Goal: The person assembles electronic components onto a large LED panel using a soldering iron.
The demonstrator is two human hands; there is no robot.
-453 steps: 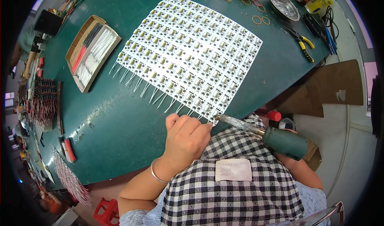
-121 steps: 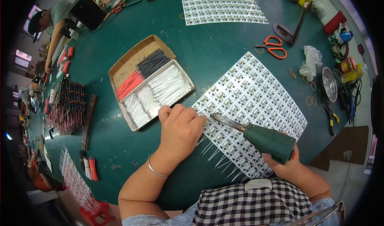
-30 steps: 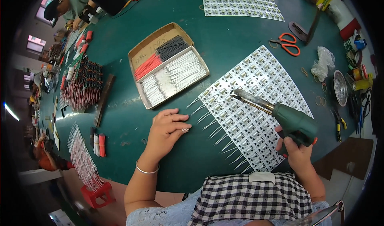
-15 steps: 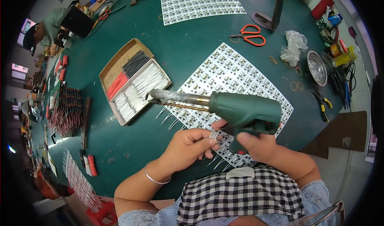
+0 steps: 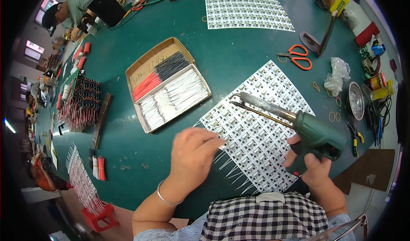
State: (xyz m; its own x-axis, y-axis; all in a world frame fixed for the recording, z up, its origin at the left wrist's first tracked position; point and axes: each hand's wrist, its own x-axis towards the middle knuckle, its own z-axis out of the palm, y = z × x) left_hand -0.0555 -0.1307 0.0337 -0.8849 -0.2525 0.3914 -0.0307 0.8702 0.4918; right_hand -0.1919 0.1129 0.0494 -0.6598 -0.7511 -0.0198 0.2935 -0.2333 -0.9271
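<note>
In my right hand (image 5: 316, 169) is a green soldering gun (image 5: 321, 134), my fingers closed around its grip. Its long metal barrel points up and left above a white panel of small circuit boards (image 5: 270, 79). My left hand (image 5: 190, 155) is at the panel's left edge with thumb and forefinger pinched together. Whatever is between those fingertips is too small to make out. Several thin white wires (image 5: 232, 172) stick out from the panel's lower left edge. A cardboard box (image 5: 137, 68) of red, black and white wires lies just beyond my left hand.
Orange-handled scissors (image 5: 301, 57), a plastic bag (image 5: 337, 75) and a metal bowl (image 5: 355, 100) lie at the right. Another circuit panel (image 5: 247, 10) is at the far side. Wired boards (image 5: 81, 100) are stacked at the left beside a dark bar (image 5: 102, 120). A person (image 5: 72, 12) sits far left.
The view has shifted, so the table's things appear farther right. The soldering gun has moved right and its barrel now tilts upward. My left hand has moved away from it to the panel's left edge.
</note>
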